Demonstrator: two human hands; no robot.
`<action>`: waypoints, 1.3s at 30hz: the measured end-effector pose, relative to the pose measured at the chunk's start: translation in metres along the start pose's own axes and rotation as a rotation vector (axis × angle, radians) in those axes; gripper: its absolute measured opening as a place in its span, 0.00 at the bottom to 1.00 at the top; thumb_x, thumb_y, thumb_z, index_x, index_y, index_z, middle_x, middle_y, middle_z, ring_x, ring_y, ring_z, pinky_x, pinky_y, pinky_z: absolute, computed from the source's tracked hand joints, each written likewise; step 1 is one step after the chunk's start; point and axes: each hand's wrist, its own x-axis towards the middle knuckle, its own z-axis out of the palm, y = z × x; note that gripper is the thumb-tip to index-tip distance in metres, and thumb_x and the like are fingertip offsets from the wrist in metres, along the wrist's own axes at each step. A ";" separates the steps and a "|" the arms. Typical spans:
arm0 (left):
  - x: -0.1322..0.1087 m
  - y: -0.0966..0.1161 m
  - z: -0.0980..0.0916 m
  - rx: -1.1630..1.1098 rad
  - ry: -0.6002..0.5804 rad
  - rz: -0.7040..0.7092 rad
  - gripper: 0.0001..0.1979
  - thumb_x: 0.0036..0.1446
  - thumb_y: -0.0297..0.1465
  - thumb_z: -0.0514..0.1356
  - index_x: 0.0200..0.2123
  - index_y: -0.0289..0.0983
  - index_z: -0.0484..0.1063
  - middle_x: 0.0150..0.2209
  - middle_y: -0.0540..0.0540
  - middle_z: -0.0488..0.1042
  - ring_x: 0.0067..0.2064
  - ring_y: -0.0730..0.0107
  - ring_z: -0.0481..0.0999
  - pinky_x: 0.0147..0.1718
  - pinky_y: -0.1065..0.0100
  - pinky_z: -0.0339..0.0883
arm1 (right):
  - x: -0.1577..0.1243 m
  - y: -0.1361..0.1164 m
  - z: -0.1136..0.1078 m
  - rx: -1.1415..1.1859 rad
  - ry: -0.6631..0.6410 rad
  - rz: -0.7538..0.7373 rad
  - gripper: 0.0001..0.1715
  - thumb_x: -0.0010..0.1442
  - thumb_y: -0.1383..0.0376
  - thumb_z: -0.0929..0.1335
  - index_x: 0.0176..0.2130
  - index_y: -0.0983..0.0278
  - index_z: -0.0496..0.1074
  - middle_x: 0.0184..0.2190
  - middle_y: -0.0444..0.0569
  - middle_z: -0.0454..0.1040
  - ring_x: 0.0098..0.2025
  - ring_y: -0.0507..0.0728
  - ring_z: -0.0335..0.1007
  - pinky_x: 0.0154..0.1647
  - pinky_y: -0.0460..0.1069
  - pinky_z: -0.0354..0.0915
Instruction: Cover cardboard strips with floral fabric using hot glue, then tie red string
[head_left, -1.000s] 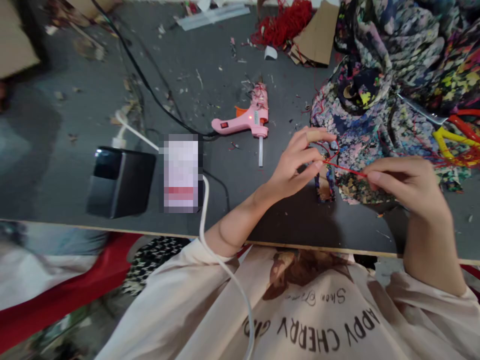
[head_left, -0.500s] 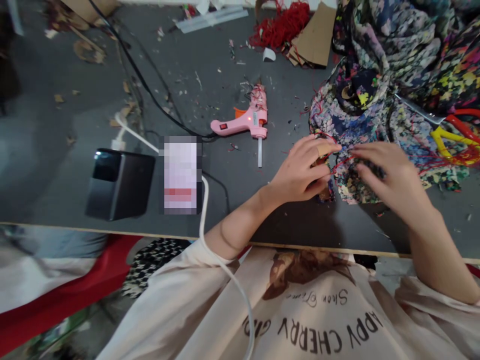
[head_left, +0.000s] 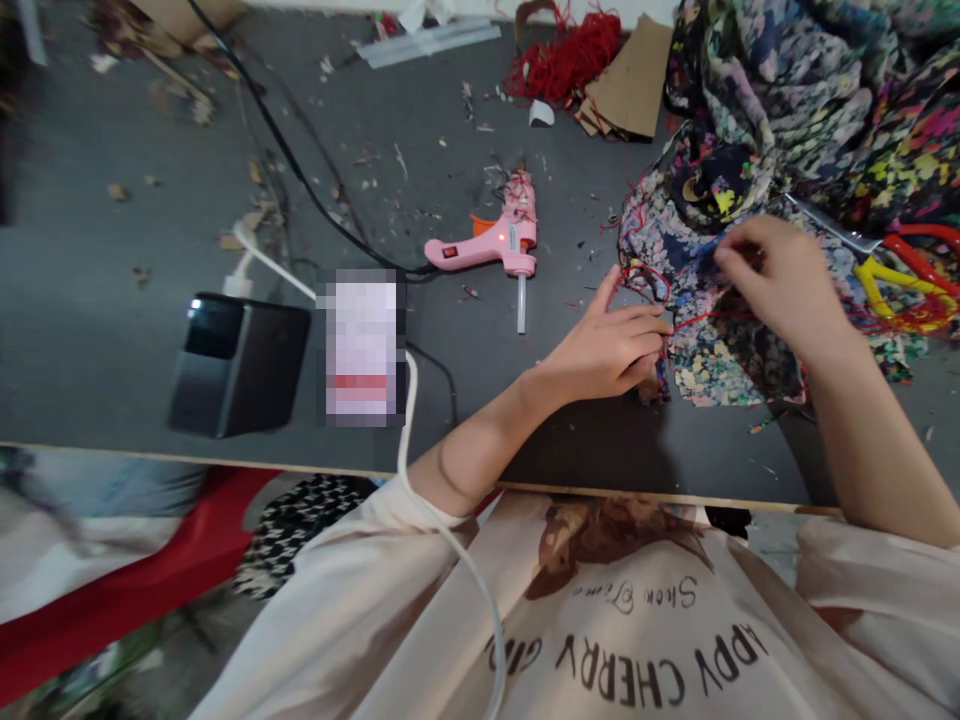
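My left hand [head_left: 626,345] is closed at the left edge of the floral fabric, with thumb and lower fingers pinched on red thread [head_left: 705,318]. Its index finger points away, close to a loop of the same thread. From this pinch the thread runs right across the fabric piece [head_left: 735,365] and passes under my right wrist. Above the cloth, my right hand [head_left: 784,275] is raised with fingers curled together; what lies in them, if anything, is hidden. Scissors [head_left: 874,245] with red and yellow handles lie on the fabric just right of that hand.
A pink glue gun [head_left: 517,225], its light lit, lies left of my hands. Farther left are a blurred-out phone [head_left: 361,345], a white cable [head_left: 409,400] and a power bank [head_left: 240,365]. Red yarn [head_left: 566,50], cardboard [head_left: 634,80] and heaped floral cloth [head_left: 810,80] sit at the back.
My right hand has lifted away from my left, up and to the right, and its fingers have curled in. My left index finger has stretched out, and the red thread now spans the fabric.
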 end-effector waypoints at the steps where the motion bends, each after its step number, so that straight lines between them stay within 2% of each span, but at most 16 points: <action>1: 0.000 0.000 -0.001 -0.005 0.006 -0.001 0.12 0.68 0.30 0.49 0.37 0.38 0.72 0.51 0.45 0.79 0.61 0.58 0.73 0.71 0.33 0.31 | -0.003 -0.001 -0.008 -0.039 0.086 0.031 0.05 0.63 0.66 0.65 0.36 0.61 0.72 0.38 0.57 0.77 0.46 0.65 0.73 0.49 0.61 0.68; 2: 0.000 0.000 -0.001 -0.007 0.019 -0.001 0.12 0.68 0.31 0.49 0.37 0.38 0.71 0.51 0.45 0.79 0.60 0.58 0.74 0.71 0.34 0.33 | -0.007 -0.003 -0.015 -0.097 0.192 0.036 0.08 0.63 0.65 0.65 0.43 0.62 0.73 0.47 0.61 0.76 0.55 0.68 0.69 0.56 0.64 0.64; 3: 0.000 0.000 -0.002 -0.006 0.040 -0.001 0.12 0.68 0.31 0.49 0.37 0.38 0.71 0.52 0.44 0.78 0.59 0.59 0.74 0.72 0.35 0.35 | -0.012 -0.006 -0.019 -0.128 0.258 0.023 0.19 0.62 0.64 0.67 0.53 0.64 0.69 0.60 0.67 0.66 0.66 0.71 0.59 0.63 0.66 0.57; 5: -0.001 0.001 -0.004 0.002 0.100 -0.001 0.12 0.68 0.31 0.49 0.36 0.38 0.70 0.54 0.43 0.77 0.57 0.62 0.76 0.72 0.38 0.40 | -0.026 -0.016 -0.020 -0.098 0.242 -0.073 0.36 0.61 0.63 0.69 0.64 0.70 0.58 0.71 0.73 0.46 0.74 0.72 0.41 0.69 0.66 0.49; 6: -0.001 0.001 -0.006 0.009 0.133 -0.001 0.12 0.68 0.32 0.49 0.36 0.38 0.70 0.54 0.43 0.76 0.55 0.63 0.76 0.71 0.39 0.43 | -0.034 -0.023 -0.016 -0.024 0.201 -0.135 0.32 0.61 0.62 0.69 0.62 0.69 0.62 0.69 0.71 0.51 0.74 0.71 0.44 0.69 0.66 0.51; 8: -0.001 0.002 -0.008 0.026 0.187 -0.004 0.12 0.68 0.33 0.48 0.37 0.38 0.70 0.53 0.43 0.76 0.53 0.64 0.77 0.70 0.42 0.48 | -0.050 -0.036 -0.002 0.173 -0.003 -0.221 0.22 0.64 0.60 0.67 0.57 0.62 0.68 0.60 0.61 0.69 0.65 0.67 0.64 0.65 0.64 0.60; 11: 0.000 0.003 -0.009 0.038 0.203 -0.021 0.13 0.69 0.35 0.48 0.37 0.39 0.70 0.47 0.44 0.78 0.48 0.66 0.78 0.69 0.45 0.51 | -0.069 -0.051 0.017 0.334 -0.058 -0.116 0.21 0.61 0.60 0.69 0.53 0.61 0.70 0.35 0.48 0.79 0.43 0.61 0.77 0.61 0.63 0.64; 14: 0.001 0.004 -0.010 -0.008 0.169 -0.053 0.14 0.69 0.36 0.47 0.35 0.39 0.69 0.42 0.47 0.78 0.44 0.69 0.79 0.70 0.47 0.50 | -0.078 -0.053 0.020 0.439 -0.081 0.055 0.07 0.63 0.61 0.68 0.39 0.61 0.75 0.27 0.44 0.76 0.30 0.55 0.72 0.40 0.51 0.70; 17: 0.001 0.005 -0.012 -0.089 0.189 -0.077 0.14 0.70 0.36 0.47 0.34 0.39 0.67 0.44 0.47 0.79 0.46 0.69 0.78 0.70 0.49 0.49 | -0.082 -0.045 0.008 0.517 -0.059 0.157 0.08 0.61 0.62 0.68 0.32 0.61 0.75 0.24 0.43 0.74 0.25 0.51 0.66 0.26 0.46 0.62; 20: 0.000 0.005 -0.015 -0.147 0.259 -0.107 0.14 0.70 0.35 0.47 0.32 0.40 0.66 0.46 0.46 0.79 0.47 0.69 0.78 0.69 0.50 0.51 | -0.085 -0.032 -0.007 0.516 0.044 0.240 0.06 0.58 0.63 0.69 0.30 0.60 0.75 0.19 0.40 0.68 0.20 0.50 0.58 0.21 0.46 0.54; 24: -0.001 0.005 -0.018 -0.169 0.332 -0.140 0.17 0.70 0.38 0.46 0.31 0.40 0.65 0.46 0.46 0.79 0.48 0.68 0.78 0.68 0.50 0.53 | -0.093 -0.016 -0.023 0.474 0.144 0.330 0.07 0.57 0.60 0.71 0.28 0.58 0.74 0.19 0.41 0.68 0.20 0.51 0.57 0.21 0.48 0.53; 29: -0.001 0.006 -0.018 -0.144 0.371 -0.165 0.20 0.71 0.42 0.44 0.31 0.40 0.65 0.43 0.46 0.79 0.47 0.68 0.78 0.68 0.49 0.56 | -0.106 -0.002 -0.038 0.405 0.124 0.388 0.05 0.56 0.60 0.72 0.28 0.53 0.75 0.17 0.43 0.67 0.18 0.54 0.58 0.19 0.51 0.53; 32: 0.000 0.007 -0.017 -0.126 0.377 -0.179 0.20 0.71 0.43 0.44 0.31 0.40 0.65 0.43 0.46 0.79 0.46 0.68 0.78 0.67 0.49 0.58 | -0.108 0.005 -0.045 0.316 0.104 0.359 0.05 0.57 0.58 0.72 0.29 0.53 0.76 0.21 0.45 0.72 0.21 0.57 0.66 0.23 0.54 0.59; 35: 0.000 0.006 -0.016 -0.138 0.398 -0.152 0.17 0.71 0.40 0.46 0.33 0.40 0.65 0.45 0.46 0.79 0.47 0.69 0.78 0.67 0.51 0.58 | -0.101 0.004 -0.047 0.172 0.057 0.184 0.05 0.61 0.58 0.69 0.35 0.53 0.77 0.36 0.50 0.79 0.41 0.66 0.77 0.44 0.62 0.69; 37: 0.000 0.005 -0.016 -0.135 0.388 -0.116 0.15 0.70 0.38 0.47 0.33 0.40 0.66 0.46 0.46 0.79 0.49 0.69 0.77 0.67 0.51 0.57 | -0.093 -0.004 -0.042 0.081 0.103 0.083 0.11 0.63 0.60 0.68 0.45 0.54 0.76 0.50 0.54 0.77 0.57 0.70 0.71 0.59 0.67 0.62; 39: 0.000 0.004 -0.015 -0.100 0.349 -0.102 0.15 0.70 0.37 0.47 0.34 0.40 0.67 0.47 0.45 0.78 0.50 0.69 0.77 0.67 0.51 0.57 | -0.082 -0.019 -0.028 0.157 0.132 0.007 0.17 0.63 0.61 0.68 0.52 0.56 0.74 0.53 0.55 0.76 0.58 0.67 0.71 0.60 0.65 0.64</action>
